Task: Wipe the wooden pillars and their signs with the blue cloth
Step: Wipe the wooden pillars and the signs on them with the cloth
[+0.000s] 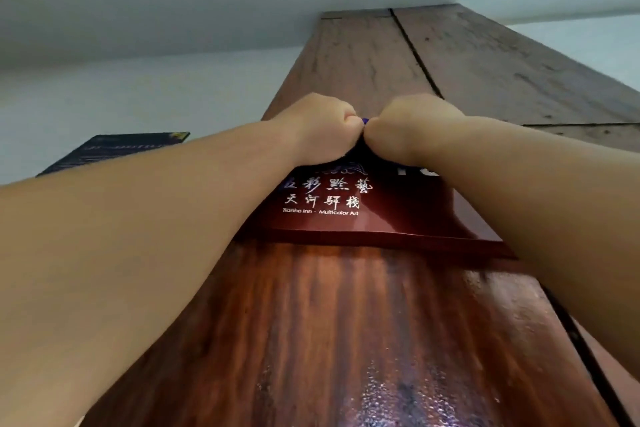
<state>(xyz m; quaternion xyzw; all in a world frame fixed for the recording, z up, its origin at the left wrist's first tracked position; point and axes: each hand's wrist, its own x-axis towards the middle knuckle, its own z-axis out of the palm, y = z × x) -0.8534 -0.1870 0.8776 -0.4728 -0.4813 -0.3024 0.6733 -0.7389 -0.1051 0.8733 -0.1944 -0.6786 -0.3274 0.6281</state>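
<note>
Both hands meet at the centre of the frame, knuckle to knuckle against the pillar (346, 322). The left hand (318, 130) and the right hand (412, 130) are each curled into a fist, and between them a small tip of the blue cloth (365, 120) shows, so the grip of both hands looks pressed together round the cloth (most of it is hidden inside the fists).

The sign (346, 215), dark red with pale lettering, lies just below the hands in the frame, its upper edge covered by them. The pillar's long axis runs from the bottom of the frame up to the ceiling at upper centre, so a wipe over the sign would have to travel down the frame toward the camera, along that axis. Neither hand is clearly nearer; they sit level with each other.

The right forearm cuts off the sign's right part. Whether the cloth touches the wood or the sign cannot be told. A second dark sign (114, 151) at middle left is too slanted to read.
</note>
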